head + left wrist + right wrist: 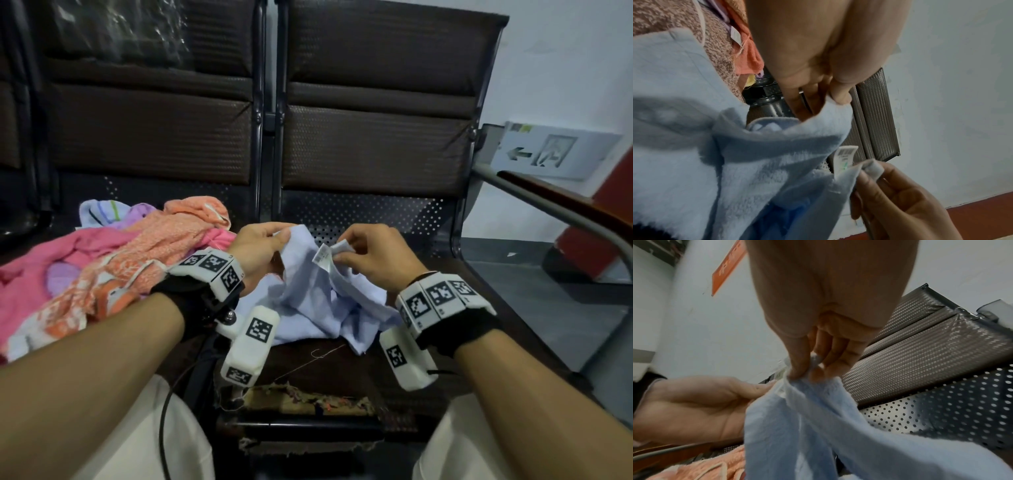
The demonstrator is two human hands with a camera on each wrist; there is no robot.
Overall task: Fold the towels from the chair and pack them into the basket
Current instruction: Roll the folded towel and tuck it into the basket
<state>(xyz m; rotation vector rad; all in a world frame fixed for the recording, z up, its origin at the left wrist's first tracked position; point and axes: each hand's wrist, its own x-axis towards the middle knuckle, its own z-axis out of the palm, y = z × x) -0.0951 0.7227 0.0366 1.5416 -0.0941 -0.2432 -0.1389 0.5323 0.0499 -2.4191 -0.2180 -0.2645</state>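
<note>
A light blue towel (320, 301) lies crumpled on the dark chair seat (342, 363) in front of me, its upper edge lifted. My left hand (260, 246) pinches that edge (830, 107) between thumb and fingers. My right hand (363, 250) pinches a corner beside the white label (323, 257); the right wrist view shows thumb and forefinger closed on blue cloth (807, 410). A heap of pink, orange, lilac and striped towels (113, 263) covers the seat to the left. No basket is in view.
Dark padded backrests (373, 102) rise behind the seats, with perforated metal (359, 212) below. A grey armrest (565, 212) runs along the right. The seat's front edge is torn and frayed (308, 401). A pale wall with an exit sign (555, 150) stands at right.
</note>
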